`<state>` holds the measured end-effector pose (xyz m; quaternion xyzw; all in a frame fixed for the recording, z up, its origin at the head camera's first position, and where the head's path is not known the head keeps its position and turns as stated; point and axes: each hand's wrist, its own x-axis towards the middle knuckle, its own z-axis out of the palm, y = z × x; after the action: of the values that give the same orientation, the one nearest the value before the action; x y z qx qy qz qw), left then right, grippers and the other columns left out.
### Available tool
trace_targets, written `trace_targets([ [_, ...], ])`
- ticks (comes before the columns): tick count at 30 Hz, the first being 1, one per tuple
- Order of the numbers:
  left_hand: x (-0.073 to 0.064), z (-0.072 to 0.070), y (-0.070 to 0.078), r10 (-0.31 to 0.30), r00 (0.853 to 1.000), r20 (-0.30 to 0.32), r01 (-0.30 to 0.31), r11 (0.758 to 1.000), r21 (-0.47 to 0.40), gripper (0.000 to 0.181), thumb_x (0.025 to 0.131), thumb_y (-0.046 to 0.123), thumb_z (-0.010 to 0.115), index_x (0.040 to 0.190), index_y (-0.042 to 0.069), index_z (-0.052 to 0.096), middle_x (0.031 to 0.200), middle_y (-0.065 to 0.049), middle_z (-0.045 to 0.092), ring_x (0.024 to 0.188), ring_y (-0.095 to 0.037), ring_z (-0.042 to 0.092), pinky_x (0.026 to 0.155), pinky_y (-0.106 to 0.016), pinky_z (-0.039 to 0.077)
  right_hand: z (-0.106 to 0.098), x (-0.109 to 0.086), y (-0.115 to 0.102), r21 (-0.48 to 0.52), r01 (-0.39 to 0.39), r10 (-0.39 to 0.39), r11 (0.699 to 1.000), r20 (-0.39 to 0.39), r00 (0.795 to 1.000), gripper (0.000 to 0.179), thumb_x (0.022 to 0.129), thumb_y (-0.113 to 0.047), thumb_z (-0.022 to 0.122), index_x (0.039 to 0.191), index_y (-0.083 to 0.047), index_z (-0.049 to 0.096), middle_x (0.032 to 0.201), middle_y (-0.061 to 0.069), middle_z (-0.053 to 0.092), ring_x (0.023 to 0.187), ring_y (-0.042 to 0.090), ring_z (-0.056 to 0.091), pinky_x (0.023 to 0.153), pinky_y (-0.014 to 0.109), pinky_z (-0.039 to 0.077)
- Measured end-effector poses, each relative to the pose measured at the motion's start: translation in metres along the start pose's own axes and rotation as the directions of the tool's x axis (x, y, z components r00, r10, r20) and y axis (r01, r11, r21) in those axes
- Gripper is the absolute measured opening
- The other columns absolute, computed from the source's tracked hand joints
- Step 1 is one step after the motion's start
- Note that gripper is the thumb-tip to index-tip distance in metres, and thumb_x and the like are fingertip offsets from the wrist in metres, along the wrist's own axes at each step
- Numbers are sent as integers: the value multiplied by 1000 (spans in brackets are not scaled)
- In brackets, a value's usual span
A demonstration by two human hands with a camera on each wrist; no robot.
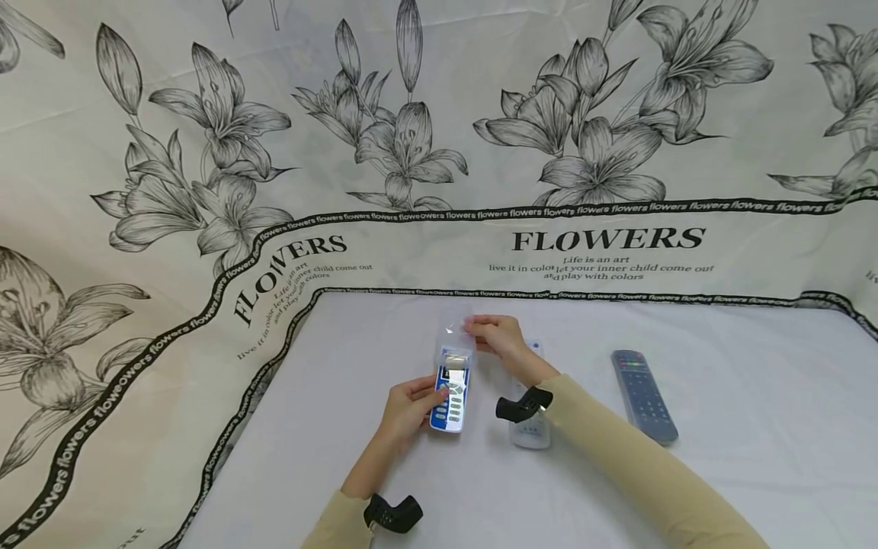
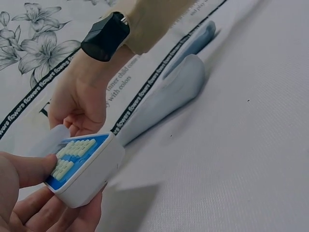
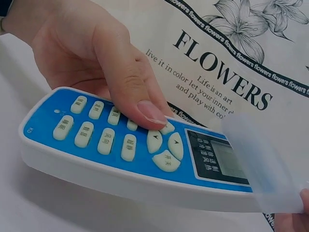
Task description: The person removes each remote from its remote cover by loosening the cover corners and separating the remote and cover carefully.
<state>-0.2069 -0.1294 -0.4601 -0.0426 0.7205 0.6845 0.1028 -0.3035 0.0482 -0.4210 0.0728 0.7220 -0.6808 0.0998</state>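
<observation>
A blue-and-white remote control (image 1: pixel 454 415) with pale buttons and a small screen is held over the white table by my left hand (image 1: pixel 405 412). In the right wrist view the thumb (image 3: pixel 140 104) lies on the buttons, while the other fingers are behind the remote. A translucent plastic sleeve (image 1: pixel 453 328) covers the remote's screen end and extends beyond it. My right hand (image 1: pixel 499 339) pinches the sleeve near its far end; only its fingertips show at the right wrist view's edge. The remote's button end is outside the sleeve (image 3: pixel 263 166).
A white remote in a translucent cover (image 1: pixel 530 436) lies beneath my right forearm, partly hidden. Farther right is a dark grey remote (image 1: pixel 645 396), lying at a slant. A flower-printed cloth (image 1: pixel 411 255) rises along the back and left of the white table (image 1: pixel 357 343).
</observation>
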Motion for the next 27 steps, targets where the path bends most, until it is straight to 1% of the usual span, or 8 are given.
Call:
trace_targets([
  [4,0,1,-1,7,1000,7,-7,1000,1,46,88,15,69,128,-5,57,110,-18,70,75,-9,67,61,-23,56,-3,2,0,48,5,-4,999,-6,1000,39,90,-9,64,125,5,58,107,7,69,79,3,60,68,17,53],
  [6,0,1,-1,10,1000,14,-10,1000,0,46,87,14,69,128,-5,56,109,-18,70,75,-10,68,62,-23,57,-4,2,-1,67,7,-7,998,-5,1000,39,89,-9,64,125,5,58,98,2,69,75,2,60,66,16,52],
  [9,-1,1,-3,9,1000,21,-9,1000,2,45,88,12,68,128,-5,56,109,-19,70,78,-11,69,64,-25,57,-5,1,-2,73,16,-16,997,8,1000,39,89,-9,64,125,6,58,92,-2,68,74,2,60,65,16,53],
  [13,-2,2,-4,1,1000,10,-1,999,39,44,88,15,68,127,-4,58,108,-18,70,79,-12,69,65,-27,58,-7,-2,-4,46,31,-31,998,6,1000,38,91,-12,63,126,3,58,97,0,68,76,4,61,68,18,53],
  [16,-4,1,-6,-4,1000,1,4,998,65,43,89,17,68,126,-3,59,106,-17,71,79,-13,69,65,-28,58,-8,-4,-7,19,50,-50,999,-11,999,37,92,-16,62,125,0,59,104,4,68,77,5,60,69,19,53],
  [20,-3,0,-7,-8,1000,-27,10,998,61,42,88,17,68,125,-2,60,104,-15,71,77,-12,70,62,-27,58,-9,-6,-11,4,52,-52,999,-9,999,36,93,-17,62,125,-1,60,110,8,67,78,7,61,70,20,54],
  [23,0,-1,-7,-7,998,-61,10,999,48,42,87,16,69,124,-3,60,103,-15,72,75,-10,69,60,-25,57,-9,-8,-13,4,43,-43,999,3,999,36,93,-17,62,126,-1,59,109,8,67,78,6,61,69,20,54],
  [27,2,-3,-6,-14,991,-130,21,998,51,43,85,16,72,122,-2,62,101,-14,71,71,-8,67,56,-22,55,-10,-9,-12,-11,27,-27,1000,11,1000,38,93,-18,62,127,-3,59,107,4,69,76,6,61,66,19,53],
])
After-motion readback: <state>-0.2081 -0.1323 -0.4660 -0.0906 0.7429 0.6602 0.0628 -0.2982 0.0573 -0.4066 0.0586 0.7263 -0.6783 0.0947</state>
